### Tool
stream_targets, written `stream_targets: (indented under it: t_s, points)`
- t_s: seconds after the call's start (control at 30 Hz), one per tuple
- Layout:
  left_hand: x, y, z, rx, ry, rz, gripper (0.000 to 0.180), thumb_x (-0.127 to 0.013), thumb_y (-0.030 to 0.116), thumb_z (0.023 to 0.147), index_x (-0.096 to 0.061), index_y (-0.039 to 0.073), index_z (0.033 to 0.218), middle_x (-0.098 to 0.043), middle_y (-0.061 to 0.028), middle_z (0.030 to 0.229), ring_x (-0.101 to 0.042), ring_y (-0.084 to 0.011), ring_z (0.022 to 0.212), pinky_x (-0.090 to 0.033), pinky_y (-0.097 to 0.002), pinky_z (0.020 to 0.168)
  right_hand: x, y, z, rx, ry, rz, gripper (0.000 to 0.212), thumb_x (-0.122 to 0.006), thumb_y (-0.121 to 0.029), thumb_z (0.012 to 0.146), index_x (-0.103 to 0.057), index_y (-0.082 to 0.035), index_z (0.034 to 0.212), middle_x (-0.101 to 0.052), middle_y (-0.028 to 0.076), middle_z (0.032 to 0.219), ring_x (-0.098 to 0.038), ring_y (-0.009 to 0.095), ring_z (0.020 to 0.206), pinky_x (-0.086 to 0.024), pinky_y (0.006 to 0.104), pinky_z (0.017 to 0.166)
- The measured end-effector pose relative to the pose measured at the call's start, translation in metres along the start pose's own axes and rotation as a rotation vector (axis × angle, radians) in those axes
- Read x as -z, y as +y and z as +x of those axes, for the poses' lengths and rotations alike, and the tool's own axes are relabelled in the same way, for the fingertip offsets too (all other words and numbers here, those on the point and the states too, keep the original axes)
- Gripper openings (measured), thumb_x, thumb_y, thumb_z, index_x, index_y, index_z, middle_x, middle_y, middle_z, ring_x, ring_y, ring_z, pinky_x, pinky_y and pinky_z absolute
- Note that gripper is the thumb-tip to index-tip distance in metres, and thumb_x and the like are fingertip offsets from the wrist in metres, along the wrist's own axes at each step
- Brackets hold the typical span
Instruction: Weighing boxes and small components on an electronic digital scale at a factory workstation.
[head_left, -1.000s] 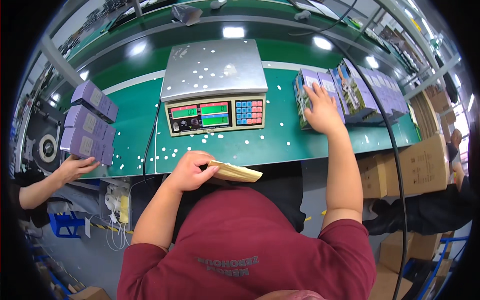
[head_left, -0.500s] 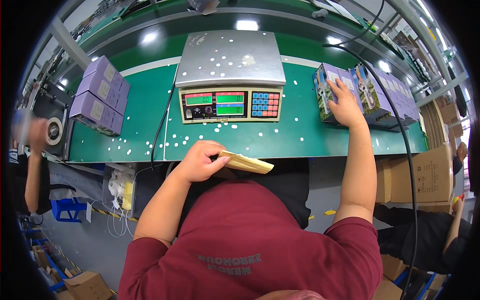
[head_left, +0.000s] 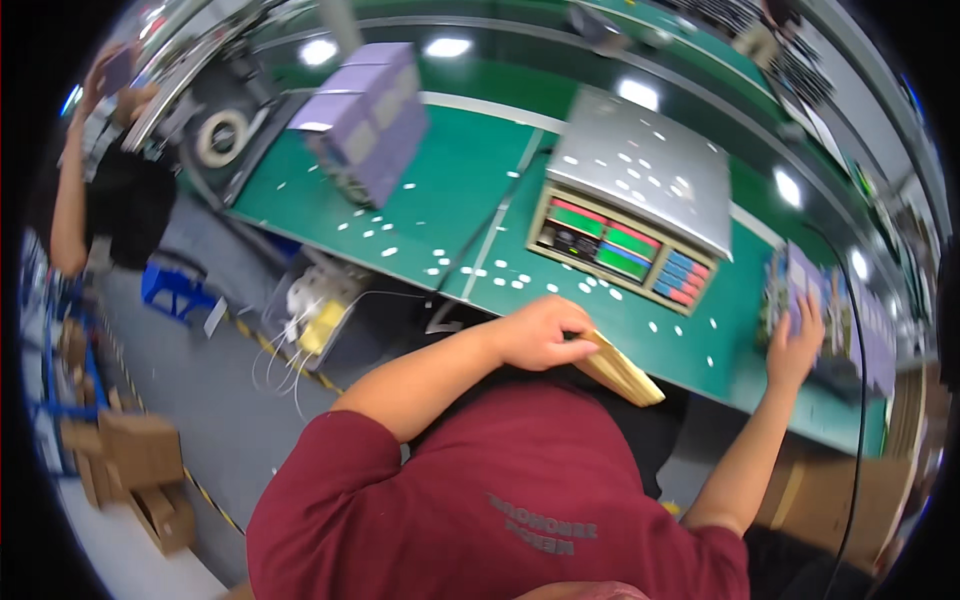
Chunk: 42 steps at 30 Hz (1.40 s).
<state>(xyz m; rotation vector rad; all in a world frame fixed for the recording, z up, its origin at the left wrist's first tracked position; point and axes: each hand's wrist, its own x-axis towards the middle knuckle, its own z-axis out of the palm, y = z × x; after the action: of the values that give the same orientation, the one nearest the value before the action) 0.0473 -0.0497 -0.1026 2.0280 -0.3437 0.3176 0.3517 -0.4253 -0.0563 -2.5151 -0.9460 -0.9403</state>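
My left hand [head_left: 545,333] is closed around one end of a thin stack of pale yellow paper strips [head_left: 625,372], which juts out in front of my belly by the table's near edge. My right hand [head_left: 797,345] lies with stretched fingers against the nearest purple box [head_left: 790,275] of a row at the table's right. The image is blurred there, but the hand seems to touch the box without grasping it. Between the two hands, further back, stands a counting scale [head_left: 640,190] with a bare metal plate and lit displays.
More purple boxes [head_left: 375,110] stand together at the left of the green table [head_left: 450,150]. Small white dots are scattered over table and scale. A black cable [head_left: 858,400] hangs at the right. A roll of tape [head_left: 222,138] and another person's arm [head_left: 70,200] are at far left.
The view has swung to the left, so table, scale and boxes appear further right and tilted. My left hand keeps the yellow strips; my right hand stays at the boxes.
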Motion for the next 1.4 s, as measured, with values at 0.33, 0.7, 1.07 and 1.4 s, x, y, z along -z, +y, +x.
stream_targets:
  t_s: [0.33,0.7,1.07,1.4]
  points:
    - [0.099,0.03,-0.085,0.104,0.778,-0.195,0.016,-0.068,0.01,0.099,-0.073,-0.005,0.103,-0.073,-0.0128,0.111,-0.07,-0.0241,0.098,-0.054,-0.0356,0.09,0.009,-0.219,0.102,0.237,-0.321,1.043,0.03,-0.059,-0.004,0.095,-0.067,0.005,0.123,-0.067,0.017,0.133,-0.062,0.027,0.126,-0.044,0.0395,0.114]
    - [0.153,-0.019,-0.116,0.281,1.111,0.087,0.023,-0.063,0.006,0.102,-0.072,-0.009,0.117,-0.018,-0.0246,0.173,-0.049,-0.0283,0.144,-0.043,-0.0385,0.111,-0.112,-0.464,0.219,-0.146,-0.735,1.596,0.038,-0.061,-0.022,0.107,-0.059,-0.002,0.14,-0.065,0.011,0.136,-0.061,0.02,0.122,-0.046,0.0336,0.107]
    - [0.17,-0.069,-0.119,0.281,1.056,0.022,0.024,-0.063,0.006,0.101,-0.071,-0.009,0.119,-0.011,-0.0265,0.175,-0.035,-0.0355,0.155,-0.034,-0.0414,0.121,-0.102,-0.487,0.082,0.012,-0.521,1.739,0.015,-0.063,-0.014,0.103,-0.071,-0.001,0.105,-0.068,0.004,0.091,-0.062,0.012,0.083,-0.05,0.0293,0.076]
    - [0.133,-0.012,-0.167,0.225,1.137,-0.009,0.022,-0.061,0.007,0.101,-0.072,-0.006,0.116,-0.047,-0.0188,0.157,-0.045,-0.0328,0.146,-0.034,-0.0457,0.121,-0.105,-0.473,0.064,0.539,-0.33,1.512,0.012,-0.064,-0.009,0.097,-0.072,-0.001,0.092,-0.067,0.013,0.079,-0.063,0.027,0.068,-0.051,0.0345,0.068]
